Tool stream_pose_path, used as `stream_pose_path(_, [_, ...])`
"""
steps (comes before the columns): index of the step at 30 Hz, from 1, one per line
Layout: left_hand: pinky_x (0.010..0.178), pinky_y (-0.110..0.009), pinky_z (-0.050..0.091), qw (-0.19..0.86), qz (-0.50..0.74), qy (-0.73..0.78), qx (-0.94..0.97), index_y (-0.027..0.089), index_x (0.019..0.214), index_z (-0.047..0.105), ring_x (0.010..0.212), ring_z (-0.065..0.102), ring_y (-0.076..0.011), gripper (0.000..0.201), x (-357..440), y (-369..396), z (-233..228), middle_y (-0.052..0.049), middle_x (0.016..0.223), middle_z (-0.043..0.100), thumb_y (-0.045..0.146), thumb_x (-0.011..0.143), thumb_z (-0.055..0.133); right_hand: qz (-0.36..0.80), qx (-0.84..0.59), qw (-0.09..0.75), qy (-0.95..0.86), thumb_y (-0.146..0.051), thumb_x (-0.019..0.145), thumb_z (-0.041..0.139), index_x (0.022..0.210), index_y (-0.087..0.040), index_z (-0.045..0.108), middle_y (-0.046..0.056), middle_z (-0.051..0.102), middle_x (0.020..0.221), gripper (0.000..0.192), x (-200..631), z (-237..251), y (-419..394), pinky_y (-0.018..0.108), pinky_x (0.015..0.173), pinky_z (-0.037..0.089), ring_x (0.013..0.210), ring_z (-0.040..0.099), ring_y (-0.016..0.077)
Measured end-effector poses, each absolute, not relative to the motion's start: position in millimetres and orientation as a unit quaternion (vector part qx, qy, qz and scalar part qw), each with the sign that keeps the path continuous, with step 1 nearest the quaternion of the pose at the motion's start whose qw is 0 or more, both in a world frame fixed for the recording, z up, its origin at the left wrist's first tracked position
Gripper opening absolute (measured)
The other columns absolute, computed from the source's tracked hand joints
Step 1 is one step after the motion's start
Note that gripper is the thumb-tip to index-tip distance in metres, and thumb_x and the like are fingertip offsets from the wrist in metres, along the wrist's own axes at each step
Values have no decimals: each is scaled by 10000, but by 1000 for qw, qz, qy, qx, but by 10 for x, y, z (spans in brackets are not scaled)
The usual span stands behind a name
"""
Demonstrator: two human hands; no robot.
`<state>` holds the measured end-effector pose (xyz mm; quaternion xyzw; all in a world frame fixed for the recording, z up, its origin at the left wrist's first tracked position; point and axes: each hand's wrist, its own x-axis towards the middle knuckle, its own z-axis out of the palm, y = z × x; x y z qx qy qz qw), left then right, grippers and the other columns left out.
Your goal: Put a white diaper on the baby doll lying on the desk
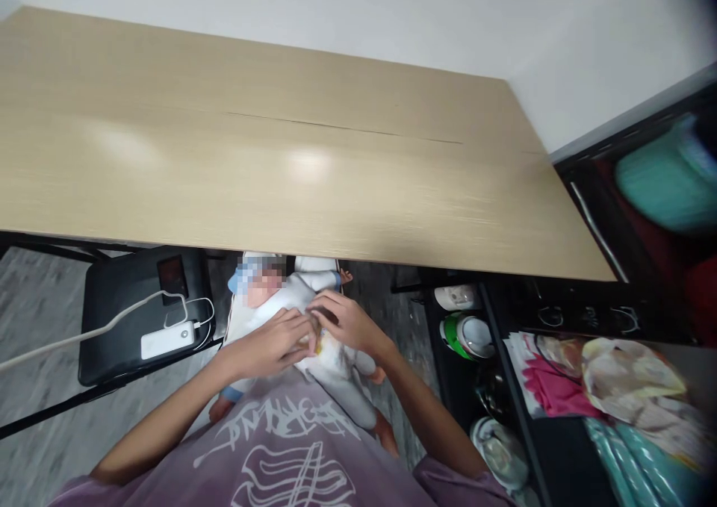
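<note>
— Below the near edge of the wooden table (280,163), on the lap: a baby doll (314,343) in a white suit, lying slantwise, head up toward the table edge, feet down toward the purple shirt (291,447)

— And the hands?

— Both on the doll's middle. Left hand (274,343) laid flat over the belly, fingers bent and pressing the white cloth. Right hand (344,320) just beside it, fingertips curled, pinching at the suit near a small yellow patch; something dark between the fingers, too small to tell what. Neither spread wide, both closed lightly on the fabric

— Room to move?

— Tight overhead: table edge just past the doll's head, overhanging it. Tabletop itself bare and broad, running back to the white wall (392,14). Left of the lap, a black chair seat (112,320) with a white power bank (166,340) near its front edge, a white cable (84,335) trailing off it to the left. Grey floor between chair and lap

— Right side?

— Crowded. Dark shelving (504,343) close by the right forearm, a green and white pot (467,335) on it, a white cup (456,296) above that. Further right, pink cloth (546,384) and a crinkled bag (632,380), well apart from the hands
</note>
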<state>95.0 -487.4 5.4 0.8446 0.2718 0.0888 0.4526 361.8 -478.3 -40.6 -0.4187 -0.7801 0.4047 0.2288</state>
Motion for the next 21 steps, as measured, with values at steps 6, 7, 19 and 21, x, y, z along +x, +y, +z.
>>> stream_pose_path(6, [931, -376, 500, 551, 41, 235, 800, 264, 1065, 752, 965, 710, -250, 196, 614, -5065, 201, -19, 982, 807, 406, 1161, 657, 504, -522, 62, -685, -515, 1215, 442, 955, -246, 803, 15, 786, 787, 520, 4202, -48, -5117, 320, 741, 506, 721, 734, 216])
stream_pose_path(7, [944, -386, 497, 538, 53, 246, 805, 265, 1077, 755, 934, 703, -247, 231, 658, -5062, 162, -18, 954, 807, 415, 1182, 612, 531, -535, 39, -656, -529, 1217, 414, 973, -247, 810, 12, 789, 754, 544, 4303, -31, -5198, 323, 740, 510, 705, 750, 225])
stream_pose_path(19, [975, -435, 552, 282, -126, 269, 912, 110, 1112, 792, 1179, 764, -397, 431, 2405, -4540, -577, -186, 1094, 839, 392, 850, 986, 402, -659, -9, -636, -490, 1082, 598, 861, -289, 716, 57, 818, 818, 321, 4117, -653, -5990, 384, 691, 485, 794, 801, 302])
stream_pose_path(21, [958, -436, 570, 280, -101, 282, 912, 106, 1219, 764, 1216, 757, -398, 430, 2340, -4621, -562, -203, 1183, 826, 413, 950, 896, 435, -659, -7, -613, -527, 1069, 609, 837, -326, 719, 59, 813, 785, 326, 4202, -745, -6101, 461, 685, 567, 777, 821, 349])
